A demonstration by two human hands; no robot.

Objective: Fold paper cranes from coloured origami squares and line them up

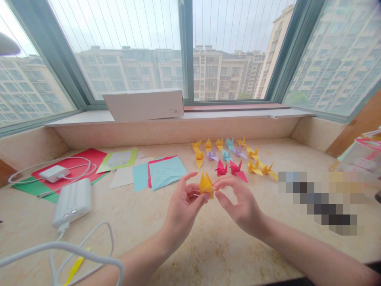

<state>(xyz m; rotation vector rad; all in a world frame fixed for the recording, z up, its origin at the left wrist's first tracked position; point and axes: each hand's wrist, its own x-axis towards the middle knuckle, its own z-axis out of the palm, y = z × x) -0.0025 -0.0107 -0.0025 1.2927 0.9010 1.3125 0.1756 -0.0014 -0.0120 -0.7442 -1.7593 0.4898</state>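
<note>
A yellow origami crane (206,185), with its points standing up, is pinched upright between the thumb and fingers of my left hand (186,197). My right hand (239,200) is at the crane's right side, its fingertips touching or almost touching the paper, while its thumb stands apart from the fingers. Just beyond my hands lie two red paper cranes (236,171). Behind them stand several yellow cranes (199,159), purple cranes (212,154) and blue cranes (229,143) in loose rows. The fold details under my left fingers are hidden.
Left of my hands lie light blue paper sheets (167,172), a red sheet (89,157) and a yellow-green packet (117,159). A white power bank (73,202), charger (54,173) and looping cable (71,248) occupy the left. A white box (145,105) rests on the sill; a clear container (363,157) stands right.
</note>
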